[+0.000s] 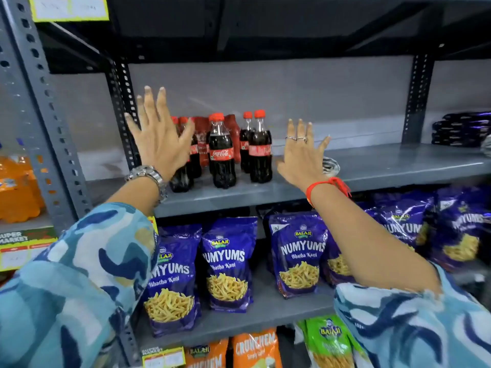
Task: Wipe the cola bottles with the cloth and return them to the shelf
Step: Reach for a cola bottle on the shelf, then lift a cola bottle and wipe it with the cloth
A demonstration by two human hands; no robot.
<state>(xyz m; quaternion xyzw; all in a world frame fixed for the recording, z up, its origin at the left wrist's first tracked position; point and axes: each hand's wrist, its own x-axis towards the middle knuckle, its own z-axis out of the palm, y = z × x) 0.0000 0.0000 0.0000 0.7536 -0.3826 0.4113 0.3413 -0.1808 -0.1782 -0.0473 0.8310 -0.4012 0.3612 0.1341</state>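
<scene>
Bottles point(222, 152) upright on shelf point(385, 166), clustered left. Left hand point(159, 139) and right hand point(303, 160), both spread wide and empty, flank them, probably reaching. Cloth point(330, 166) apparently lies behind the right hand.

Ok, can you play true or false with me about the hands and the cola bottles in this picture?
1. Both hands are empty with fingers spread. True: the left hand and right hand hold nothing.
2. The cola bottles have blue caps. False: the caps are red.
3. The bottles stand upright on the grey shelf. True.
4. The snack bags sit above the bottles. False: they are on the shelf below.
5. The left wrist wears a red thread. False: it wears a silver watch; the red thread is on the right wrist.
</scene>
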